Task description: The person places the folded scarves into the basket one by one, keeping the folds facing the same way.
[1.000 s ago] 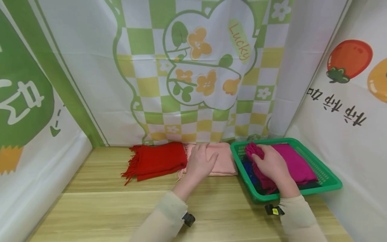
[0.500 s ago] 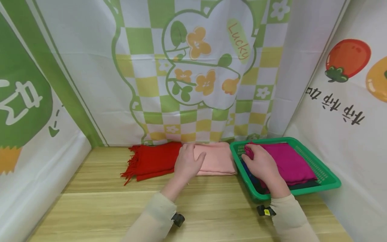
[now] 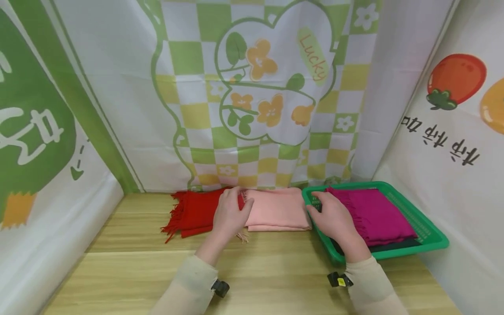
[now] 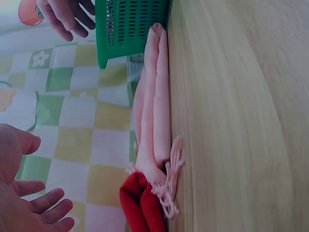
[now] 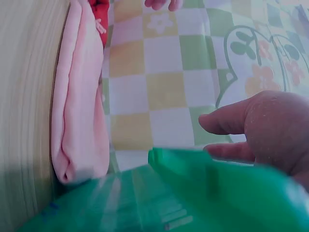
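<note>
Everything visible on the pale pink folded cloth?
The pale pink folded cloth looks soft, scarf-like, with stringy fringe at its left end. It lies flat on the wood-grain table, a rectangle visibly layered along the near edge. Its fringed end touches the red fringed cloth; its other end sits beside the green plastic basket, contact unclear. The left hand is nearby, not gripping it.

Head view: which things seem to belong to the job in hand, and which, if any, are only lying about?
Probably the job:
red scarf
pink scarf
magenta scarf
dark cloth beneath it
green basket

Only surroundings:
wooden table
printed backdrop
fruit-print wall
</note>
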The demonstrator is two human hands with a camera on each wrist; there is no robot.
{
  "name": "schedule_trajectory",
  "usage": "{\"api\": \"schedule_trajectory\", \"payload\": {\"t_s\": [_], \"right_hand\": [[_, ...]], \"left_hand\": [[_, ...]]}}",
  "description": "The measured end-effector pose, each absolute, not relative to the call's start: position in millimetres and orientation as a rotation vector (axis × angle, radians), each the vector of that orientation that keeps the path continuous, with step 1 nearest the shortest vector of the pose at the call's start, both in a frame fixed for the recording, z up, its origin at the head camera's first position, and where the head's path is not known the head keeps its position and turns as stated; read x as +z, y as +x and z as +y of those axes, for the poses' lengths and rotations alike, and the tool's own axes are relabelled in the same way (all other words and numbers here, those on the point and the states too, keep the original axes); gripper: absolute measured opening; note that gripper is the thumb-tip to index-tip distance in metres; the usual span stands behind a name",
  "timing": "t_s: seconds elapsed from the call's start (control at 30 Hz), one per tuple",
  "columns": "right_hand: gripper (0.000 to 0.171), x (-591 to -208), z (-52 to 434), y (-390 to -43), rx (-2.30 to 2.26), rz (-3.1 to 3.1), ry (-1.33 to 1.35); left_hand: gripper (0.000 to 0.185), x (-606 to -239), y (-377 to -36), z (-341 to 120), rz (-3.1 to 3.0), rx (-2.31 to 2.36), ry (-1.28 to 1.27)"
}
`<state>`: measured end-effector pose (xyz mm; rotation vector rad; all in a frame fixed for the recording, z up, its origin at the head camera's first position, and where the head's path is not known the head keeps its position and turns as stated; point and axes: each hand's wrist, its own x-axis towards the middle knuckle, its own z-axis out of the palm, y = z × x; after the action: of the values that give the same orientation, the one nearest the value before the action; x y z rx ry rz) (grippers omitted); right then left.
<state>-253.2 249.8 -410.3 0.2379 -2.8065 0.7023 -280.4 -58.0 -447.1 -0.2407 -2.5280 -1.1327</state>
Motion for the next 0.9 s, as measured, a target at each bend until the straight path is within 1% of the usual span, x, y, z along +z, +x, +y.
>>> {"api": "schedule_trajectory", "payload": {"t_s": [0.13, 0.4, 0.57, 0.8, 0.9], "right_hand": [[0.057, -410.1, 241.4, -248.8, 0.709, -2.793, 0.261], [0.056, -413.3, 218.5, -247.4, 0.722, -2.777, 0.335], [0.051, -415.9, 205.3, -247.6, 0.726, -2.766, 0.37], [0.049, -415.3, 187.2, -247.0, 0.814, -2.733, 0.416], [0.049, -416.1, 179.4, -248.0, 0.808, -2.745, 0.399]], "left_hand": [[0.06, -448.9, -280.6, -65.6, -2.536, -1.111, -0.221], [0.062, -449.5, -279.1, -89.5, -2.541, -1.081, -0.16], [0.064, -451.1, -279.7, -102.7, -2.542, -1.068, -0.144], [0.056, -451.5, -279.2, -123.1, -2.528, -1.091, -0.117], [0.057, -451.4, -277.1, -131.9, -2.541, -1.074, -0.098]]}}
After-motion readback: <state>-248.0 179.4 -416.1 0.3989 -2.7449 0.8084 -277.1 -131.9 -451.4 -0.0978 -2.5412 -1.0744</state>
